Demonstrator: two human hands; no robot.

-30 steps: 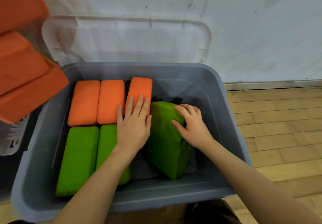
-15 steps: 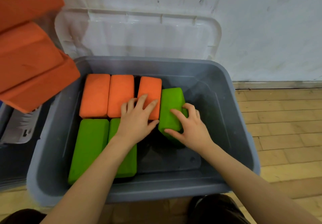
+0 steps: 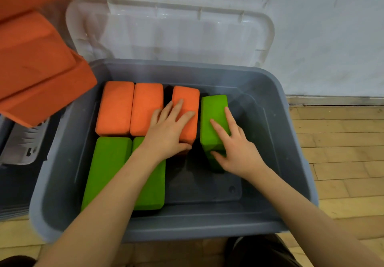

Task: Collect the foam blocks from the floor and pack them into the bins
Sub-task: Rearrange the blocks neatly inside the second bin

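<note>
while your right hand [image 3: 234,148] grips the green block [image 3: 214,117], left hand [image 3: 168,131] flat and open on the orange block [image 3: 187,104], seat it flush in the bin [image 3: 291,142].

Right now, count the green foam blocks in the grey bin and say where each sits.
3. Two lie side by side at the front left, the second partly under the left forearm. The third stands in the back row under the right hand.
</note>
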